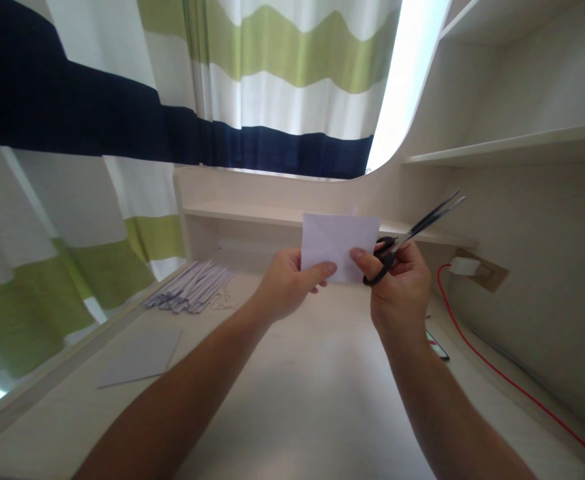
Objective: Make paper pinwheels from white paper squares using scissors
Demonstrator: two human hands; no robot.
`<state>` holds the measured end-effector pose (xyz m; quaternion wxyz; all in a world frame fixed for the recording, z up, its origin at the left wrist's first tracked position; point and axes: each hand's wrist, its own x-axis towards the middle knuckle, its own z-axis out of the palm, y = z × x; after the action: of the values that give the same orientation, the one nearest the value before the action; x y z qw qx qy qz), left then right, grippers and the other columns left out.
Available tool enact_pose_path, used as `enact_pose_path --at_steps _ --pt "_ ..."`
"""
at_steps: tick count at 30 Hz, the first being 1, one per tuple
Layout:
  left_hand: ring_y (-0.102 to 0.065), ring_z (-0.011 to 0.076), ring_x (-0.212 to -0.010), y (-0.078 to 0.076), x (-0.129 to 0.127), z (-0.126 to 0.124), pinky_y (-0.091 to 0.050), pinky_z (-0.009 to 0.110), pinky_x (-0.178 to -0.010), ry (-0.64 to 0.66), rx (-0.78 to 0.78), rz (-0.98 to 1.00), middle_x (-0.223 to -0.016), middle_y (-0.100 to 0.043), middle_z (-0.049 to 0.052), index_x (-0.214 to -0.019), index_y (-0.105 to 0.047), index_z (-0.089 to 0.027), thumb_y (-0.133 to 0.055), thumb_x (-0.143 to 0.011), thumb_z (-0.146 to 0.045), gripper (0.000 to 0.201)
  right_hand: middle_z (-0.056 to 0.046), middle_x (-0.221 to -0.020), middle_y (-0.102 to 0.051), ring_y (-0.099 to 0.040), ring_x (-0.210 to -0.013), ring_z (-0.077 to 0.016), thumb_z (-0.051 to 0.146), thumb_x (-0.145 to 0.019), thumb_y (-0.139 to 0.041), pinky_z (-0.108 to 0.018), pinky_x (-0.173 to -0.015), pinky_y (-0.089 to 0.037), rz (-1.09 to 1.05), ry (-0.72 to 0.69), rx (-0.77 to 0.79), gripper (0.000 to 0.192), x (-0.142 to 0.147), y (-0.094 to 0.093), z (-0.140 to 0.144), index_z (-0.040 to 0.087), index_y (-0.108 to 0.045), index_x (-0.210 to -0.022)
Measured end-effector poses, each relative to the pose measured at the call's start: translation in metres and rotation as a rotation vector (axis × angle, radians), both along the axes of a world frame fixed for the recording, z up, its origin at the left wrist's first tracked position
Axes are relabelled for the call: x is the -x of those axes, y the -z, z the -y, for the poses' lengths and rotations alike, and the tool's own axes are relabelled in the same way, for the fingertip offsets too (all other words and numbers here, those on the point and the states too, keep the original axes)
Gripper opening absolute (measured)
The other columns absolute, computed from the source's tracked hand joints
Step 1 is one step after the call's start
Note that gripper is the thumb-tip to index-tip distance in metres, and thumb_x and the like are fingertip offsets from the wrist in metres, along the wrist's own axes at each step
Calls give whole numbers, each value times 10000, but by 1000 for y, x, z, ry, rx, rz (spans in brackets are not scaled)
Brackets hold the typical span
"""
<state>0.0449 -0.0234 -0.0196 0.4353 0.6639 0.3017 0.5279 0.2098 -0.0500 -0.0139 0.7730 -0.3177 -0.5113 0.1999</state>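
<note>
The left hand [285, 283] pinches the folded paper [339, 245] by its edge; the right hand [399, 283] grips near-closed scissors [412, 233]; best keep the paper taut and blades clear of thumbs.

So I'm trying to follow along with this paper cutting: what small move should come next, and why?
Probably turn the scissors toward the folded paper and open the blades. Both hands pinch the paper, left hand and right hand, but the blades are shut and point up and away from it, while cut strips already lie on the desk.
</note>
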Motion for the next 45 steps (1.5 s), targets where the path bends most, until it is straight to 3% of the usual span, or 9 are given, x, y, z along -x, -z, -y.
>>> enact_pose_path --at_steps 7,12,19,24,29,34,40,45 --pt "-678 150 -673 -2 1 3 -549 225 -561 -124 -135 137 -792 -762 51 -950 -788 -158 -799 -829 -468 332 -4 -869 -709 -660 -727 -179 385 -764 -877 -303 -624 -540 22 -187 90 391 0 12 -11 250 -595 -999" --pt "-615 121 -567 -7 8 4 -486 210 -520 -153 -176 54 -633 -685 23 -790 -751 -142 -772 -858 -454 319 6 -835 -703 -631 -674 -162 392 -731 -908 -283 -582 -503 23 -186 106 417 -2 11 -12 236 -612 -978" --pt "-646 133 -613 -15 13 13 -499 215 -543 -45 -199 -75 -764 -756 41 -929 -789 -142 -878 -755 -390 315 10 -809 -707 -633 -660 -161 412 -720 -925 -289 -583 -523 30 -116 49 423 -3 9 -8 250 -591 -924" --pt "-633 136 -586 -7 5 17 -496 228 -526 -174 -246 -30 -696 -723 30 -847 -769 -154 -771 -864 -525 372 8 -782 -704 -666 -679 -179 463 -734 -911 -310 -605 -556 85 -51 27 431 0 8 -3 261 -562 -885" --pt "-635 149 -546 -1 3 14 -488 243 -486 -271 -205 6 -617 -680 26 -736 -713 -161 -738 -893 -525 397 -2 -819 -724 -702 -736 -200 436 -712 -923 -333 -641 -594 93 -140 47 442 3 7 -2 262 -568 -909" --pt "-611 139 -521 -5 11 10 -455 238 -462 -303 -224 20 -597 -665 17 -711 -696 -165 -743 -896 -474 363 40 -735 -703 -670 -581 -149 304 -700 -928 -302 -579 -576 67 -240 75 372 -1 4 -5 237 -605 -872" --pt "-588 127 -501 -14 21 10 -433 230 -458 -260 -222 43 -561 -628 10 -651 -654 -164 -734 -903 -451 390 27 -732 -731 -691 -571 -146 268 -737 -907 -286 -577 -572 103 -224 95 303 -8 -1 -2 215 -636 -859" --pt "-590 121 -507 -17 23 12 -416 218 -449 -305 -228 21 -570 -635 10 -662 -662 -161 -728 -906 -433 371 5 -765 -745 -714 -603 -161 312 -747 -916 -290 -569 -593 88 -263 109 311 -5 -1 0 214 -642 -857"
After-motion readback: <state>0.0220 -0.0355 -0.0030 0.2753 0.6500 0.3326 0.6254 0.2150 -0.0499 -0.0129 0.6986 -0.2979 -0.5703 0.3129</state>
